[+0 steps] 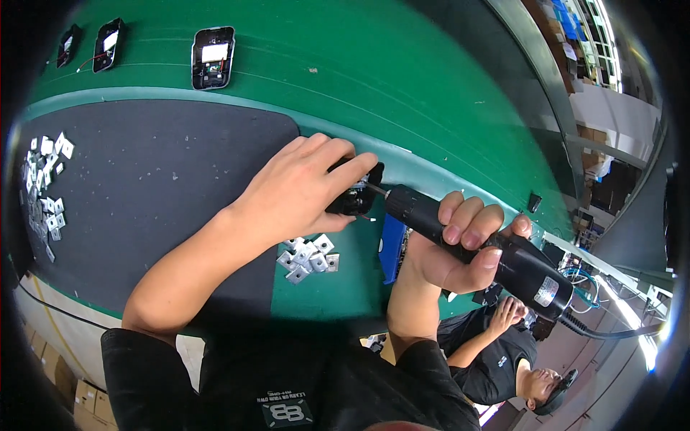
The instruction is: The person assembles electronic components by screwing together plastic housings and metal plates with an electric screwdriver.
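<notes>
Black corded electric screwdriver point(521, 269), aslant, bit end at a small black casing point(349, 204).

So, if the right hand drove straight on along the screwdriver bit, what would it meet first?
Most likely the black casing in the left hand. The electric screwdriver bit, leading the right hand, points at it; whether the tip touches is unclear.

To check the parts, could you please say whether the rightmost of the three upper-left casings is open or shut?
Open: the casing shows a white panel and components inside.
</notes>
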`<state>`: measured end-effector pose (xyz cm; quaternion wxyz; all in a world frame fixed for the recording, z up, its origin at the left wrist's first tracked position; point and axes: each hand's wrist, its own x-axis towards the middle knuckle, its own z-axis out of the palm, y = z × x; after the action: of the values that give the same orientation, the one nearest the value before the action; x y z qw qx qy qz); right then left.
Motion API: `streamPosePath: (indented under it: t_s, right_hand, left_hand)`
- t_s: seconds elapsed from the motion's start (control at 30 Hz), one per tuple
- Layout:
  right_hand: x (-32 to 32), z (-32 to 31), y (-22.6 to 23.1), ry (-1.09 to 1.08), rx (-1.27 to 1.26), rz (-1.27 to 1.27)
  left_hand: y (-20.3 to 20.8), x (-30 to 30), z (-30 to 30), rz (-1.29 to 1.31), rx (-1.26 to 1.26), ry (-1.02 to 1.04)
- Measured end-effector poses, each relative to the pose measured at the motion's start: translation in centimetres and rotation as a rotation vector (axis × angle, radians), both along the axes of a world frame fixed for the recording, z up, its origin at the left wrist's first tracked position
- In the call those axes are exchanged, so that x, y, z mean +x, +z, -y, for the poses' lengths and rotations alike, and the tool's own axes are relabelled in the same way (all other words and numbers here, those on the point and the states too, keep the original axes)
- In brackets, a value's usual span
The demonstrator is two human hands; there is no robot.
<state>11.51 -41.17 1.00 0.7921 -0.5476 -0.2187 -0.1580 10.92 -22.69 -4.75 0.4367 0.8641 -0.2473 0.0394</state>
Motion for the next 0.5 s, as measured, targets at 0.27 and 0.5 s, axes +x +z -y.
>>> streamPosePath:
  t_s: [0.27, 0.5]
  right_hand:
    - [-0.23, -0.09, 0.0, 0.0, -0.02, 0.008]
    - [-0.33, -0.8, -0.05, -0.04, -0.008, -0.026]
  left_hand:
    - [0.41, -0.21, 0.1, -0.006, 0.033, -0.002]
    - [0.4, -0.1, 0.05, -0.002, 0.046, -0.014]
